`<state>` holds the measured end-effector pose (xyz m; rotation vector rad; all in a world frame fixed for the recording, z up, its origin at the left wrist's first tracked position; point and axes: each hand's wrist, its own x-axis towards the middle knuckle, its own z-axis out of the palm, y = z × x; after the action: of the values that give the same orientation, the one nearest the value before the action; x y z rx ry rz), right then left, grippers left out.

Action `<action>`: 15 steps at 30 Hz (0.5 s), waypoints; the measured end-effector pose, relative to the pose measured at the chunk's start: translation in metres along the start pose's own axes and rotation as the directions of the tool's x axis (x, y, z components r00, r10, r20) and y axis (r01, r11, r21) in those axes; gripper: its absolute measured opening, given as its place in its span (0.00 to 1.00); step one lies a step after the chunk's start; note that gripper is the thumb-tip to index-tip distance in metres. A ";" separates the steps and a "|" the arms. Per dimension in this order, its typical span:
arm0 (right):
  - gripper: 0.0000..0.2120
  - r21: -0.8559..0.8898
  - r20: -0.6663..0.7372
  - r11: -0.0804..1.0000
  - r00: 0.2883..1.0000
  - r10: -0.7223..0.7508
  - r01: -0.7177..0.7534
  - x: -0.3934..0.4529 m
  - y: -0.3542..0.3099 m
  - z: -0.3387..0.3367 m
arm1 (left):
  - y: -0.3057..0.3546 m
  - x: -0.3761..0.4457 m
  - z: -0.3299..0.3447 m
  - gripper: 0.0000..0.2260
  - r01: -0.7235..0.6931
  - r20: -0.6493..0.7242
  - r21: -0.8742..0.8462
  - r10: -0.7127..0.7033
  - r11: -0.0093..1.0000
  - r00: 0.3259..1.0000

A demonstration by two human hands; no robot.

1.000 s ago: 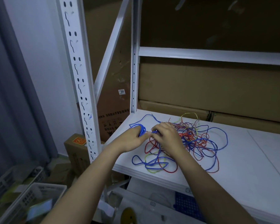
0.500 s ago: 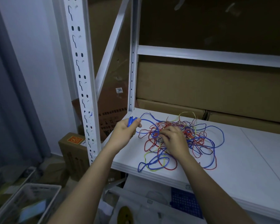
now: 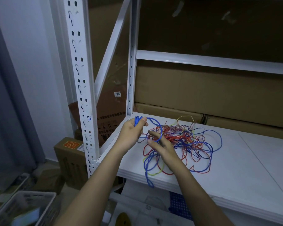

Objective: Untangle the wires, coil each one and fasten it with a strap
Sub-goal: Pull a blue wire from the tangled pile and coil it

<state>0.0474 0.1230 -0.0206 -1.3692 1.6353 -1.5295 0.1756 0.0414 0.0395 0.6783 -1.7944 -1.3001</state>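
A tangle of red, blue and yellow-green wires (image 3: 185,141) lies on the white shelf board (image 3: 245,168). My left hand (image 3: 131,132) grips a small bunch of blue wire loops (image 3: 137,120) raised above the shelf's left corner. From that bunch a blue strand (image 3: 157,126) arcs down to my right hand (image 3: 160,145), which hovers over the tangle's left side with fingers spread, the strand looped around its fingers. One blue loop (image 3: 149,178) hangs over the shelf's front edge.
White rack uprights (image 3: 79,79) (image 3: 131,70) and a crossbeam (image 3: 211,60) frame the shelf. Cardboard boxes (image 3: 203,88) line the back. A small brown box (image 3: 69,154) and a plastic crate (image 3: 23,207) sit on the floor at the left.
My left hand lifted the blue loops up and left, away from the tangle. My right hand rose off the pile and now has the blue strand around its fingers. The camera moved closer.
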 end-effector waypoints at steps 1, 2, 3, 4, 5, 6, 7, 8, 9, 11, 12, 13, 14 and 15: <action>0.10 -0.005 -0.028 1.000 0.999 -0.026 0.026 0.000 -0.002 0.001 | 0.000 0.000 0.000 0.14 0.002 0.006 0.008 -0.002 1.000 1.000; 0.07 -0.036 -0.088 0.997 0.994 -0.066 0.063 0.000 -0.003 0.003 | 0.000 -0.001 -0.001 0.14 0.003 0.012 0.010 -0.003 1.000 1.000; 0.07 -0.071 -0.151 0.993 0.983 -0.102 0.092 0.001 -0.004 0.003 | 0.001 -0.001 -0.003 0.15 0.004 0.018 0.005 -0.004 1.000 1.000; 0.08 -0.093 -0.210 0.990 0.970 -0.123 0.105 0.002 -0.005 0.003 | 0.002 -0.002 -0.004 0.15 0.005 0.023 -0.005 -0.005 1.000 1.000; 0.10 -0.093 -0.258 0.991 0.959 -0.120 0.099 0.002 -0.007 0.002 | 0.003 -0.004 -0.007 0.16 0.005 0.032 -0.022 -0.004 1.000 0.999; 0.11 -0.074 -0.294 0.994 0.951 -0.101 0.082 0.002 -0.011 0.000 | 0.003 -0.005 -0.011 0.17 0.000 0.044 -0.052 0.002 0.999 0.999; 0.13 -0.058 -0.325 0.996 0.942 -0.084 0.069 0.004 -0.014 -0.004 | 0.003 -0.006 -0.015 0.17 -0.003 0.058 -0.088 0.008 0.996 0.998; 0.15 -0.035 -0.340 0.997 0.937 -0.078 0.070 0.007 -0.015 -0.008 | 0.003 -0.007 -0.019 0.16 0.000 0.069 -0.119 0.008 0.993 0.998; 0.16 -0.008 -0.345 0.997 0.935 -0.079 0.081 0.009 -0.017 -0.012 | 0.002 -0.008 -0.022 0.16 0.010 0.079 -0.139 0.001 0.990 0.997; 0.15 0.048 -0.357 0.993 0.930 -0.082 0.106 0.013 -0.022 -0.014 | 0.000 -0.010 -0.027 0.16 0.028 0.106 -0.155 -0.012 0.988 0.994; 0.15 0.019 -0.377 0.994 0.921 -0.095 0.110 0.015 -0.024 -0.014 | -0.001 -0.012 -0.028 0.16 0.036 0.122 -0.163 -0.016 0.986 0.992; 0.15 -0.039 -0.393 0.993 0.912 -0.118 0.112 0.017 -0.027 -0.013 | -0.002 -0.013 -0.029 0.16 0.045 0.136 -0.180 -0.020 0.983 0.990; 0.15 -0.100 -0.402 0.988 0.903 -0.150 0.120 0.019 -0.031 -0.012 | -0.002 -0.014 -0.030 0.16 0.057 0.149 -0.209 -0.026 0.976 0.988; 0.15 -0.158 -0.402 0.979 0.897 -0.182 0.128 0.022 -0.035 -0.011 | -0.002 -0.015 -0.031 0.17 0.075 0.165 -0.253 -0.033 0.965 0.986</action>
<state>0.0415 0.1130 0.0208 -1.3302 1.9433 -1.9460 0.2096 0.0373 0.0379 0.4932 -1.6980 -1.6307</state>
